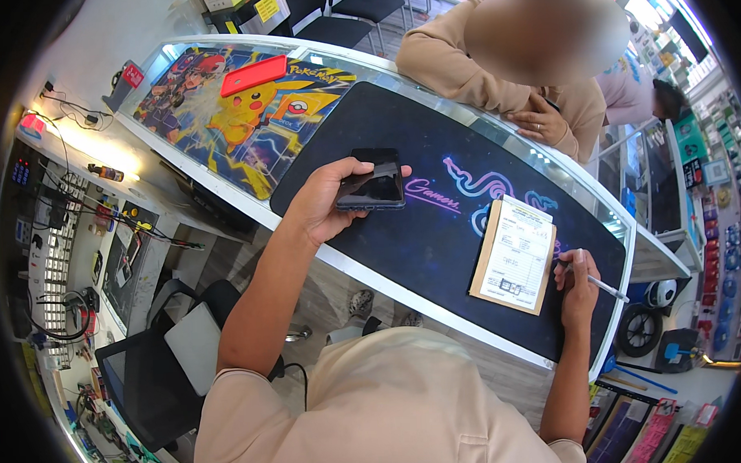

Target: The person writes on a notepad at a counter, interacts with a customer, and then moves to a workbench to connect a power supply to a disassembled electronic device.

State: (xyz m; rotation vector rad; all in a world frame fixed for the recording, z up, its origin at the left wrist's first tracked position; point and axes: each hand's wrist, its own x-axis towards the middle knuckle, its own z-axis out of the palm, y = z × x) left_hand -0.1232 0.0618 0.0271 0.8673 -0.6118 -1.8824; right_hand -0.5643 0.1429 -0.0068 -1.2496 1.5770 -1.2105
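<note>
Hands at a counter: left hand (pixel 325 202) grips a dark phone (pixel 371 181) (screen up); right hand (pixel 579 280), at four o'clock, pinches a pen (pixel 606 286) beside a form (pixel 516 253).

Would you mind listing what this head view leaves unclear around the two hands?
- Dark phone underside: covered by left hand.
- Pen tip: hidden inside right hand.
- Form on clipboard: writing too small.
- Red phone: face down, its screen unseen.
</note>
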